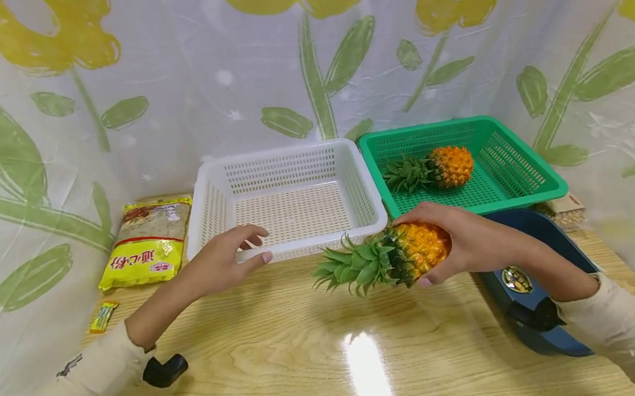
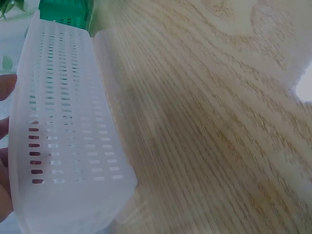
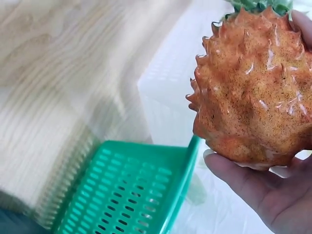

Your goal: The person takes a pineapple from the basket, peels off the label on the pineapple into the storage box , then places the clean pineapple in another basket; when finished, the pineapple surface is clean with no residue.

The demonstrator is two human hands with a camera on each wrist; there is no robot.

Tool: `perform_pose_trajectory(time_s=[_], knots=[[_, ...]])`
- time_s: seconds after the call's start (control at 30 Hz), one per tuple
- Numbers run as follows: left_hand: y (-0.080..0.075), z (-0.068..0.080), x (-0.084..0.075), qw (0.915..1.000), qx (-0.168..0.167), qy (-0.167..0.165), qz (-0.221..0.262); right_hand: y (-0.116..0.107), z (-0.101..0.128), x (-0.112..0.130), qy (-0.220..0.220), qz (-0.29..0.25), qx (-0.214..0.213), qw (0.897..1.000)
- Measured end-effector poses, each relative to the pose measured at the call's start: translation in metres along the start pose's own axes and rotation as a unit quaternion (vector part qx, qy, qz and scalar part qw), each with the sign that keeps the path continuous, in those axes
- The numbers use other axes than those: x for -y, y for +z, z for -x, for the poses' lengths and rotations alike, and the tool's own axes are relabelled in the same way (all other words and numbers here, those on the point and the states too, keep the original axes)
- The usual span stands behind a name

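My right hand [image 1: 457,237] grips an orange pineapple [image 1: 422,249] by its body, its green leafy crown pointing left, above the table in front of the baskets. In the right wrist view the thumb and fingers curl round the pineapple [image 3: 253,92]. My left hand [image 1: 224,258] is by the front rim of the white basket [image 1: 293,246], fingers loosely bent and holding nothing; whether it touches the rim I cannot tell. Inside the green basket [image 1: 519,201] lies a second pineapple [image 1: 452,167], crown to the left.
A bag of flour-like food [image 1: 147,242] lies left of the white basket, with a small yellow packet [image 1: 103,317] nearer. Under my right forearm sits a dark blue container [image 1: 552,338]. Behind everything hangs a flowered curtain [image 1: 174,79]. The baskets stand side by side.
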State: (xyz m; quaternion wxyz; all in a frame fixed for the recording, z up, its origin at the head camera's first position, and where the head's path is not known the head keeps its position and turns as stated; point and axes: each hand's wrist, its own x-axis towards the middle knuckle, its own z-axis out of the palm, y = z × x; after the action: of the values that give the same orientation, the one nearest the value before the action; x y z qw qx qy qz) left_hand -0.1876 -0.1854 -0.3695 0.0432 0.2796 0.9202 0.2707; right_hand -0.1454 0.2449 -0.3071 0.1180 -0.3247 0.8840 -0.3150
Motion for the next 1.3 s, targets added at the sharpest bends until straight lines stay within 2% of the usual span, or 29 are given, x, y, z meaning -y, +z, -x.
perform_pose_trajectory(time_s=[0.27, 0.6, 0.87, 1.3], knots=[[0.0, -0.002, 0.003, 0.9997, 0.022, -0.014, -0.001, -0.011, -0.003, -0.003, 0.022, 0.021, 0.0, 1.0], [-0.001, -0.002, 0.001, 0.9998, 0.02, 0.006, -0.008, -0.031, -0.01, -0.012, -0.001, 0.043, -0.013, 0.999], [0.0, -0.003, 0.0, 0.9996, 0.025, 0.003, -0.012, -0.041, -0.01, -0.016, 0.028, 0.042, -0.007, 0.999], [0.0, -0.002, 0.0, 0.9996, 0.024, -0.002, -0.01, -0.052, -0.009, -0.014, 0.014, 0.056, -0.01, 0.998]])
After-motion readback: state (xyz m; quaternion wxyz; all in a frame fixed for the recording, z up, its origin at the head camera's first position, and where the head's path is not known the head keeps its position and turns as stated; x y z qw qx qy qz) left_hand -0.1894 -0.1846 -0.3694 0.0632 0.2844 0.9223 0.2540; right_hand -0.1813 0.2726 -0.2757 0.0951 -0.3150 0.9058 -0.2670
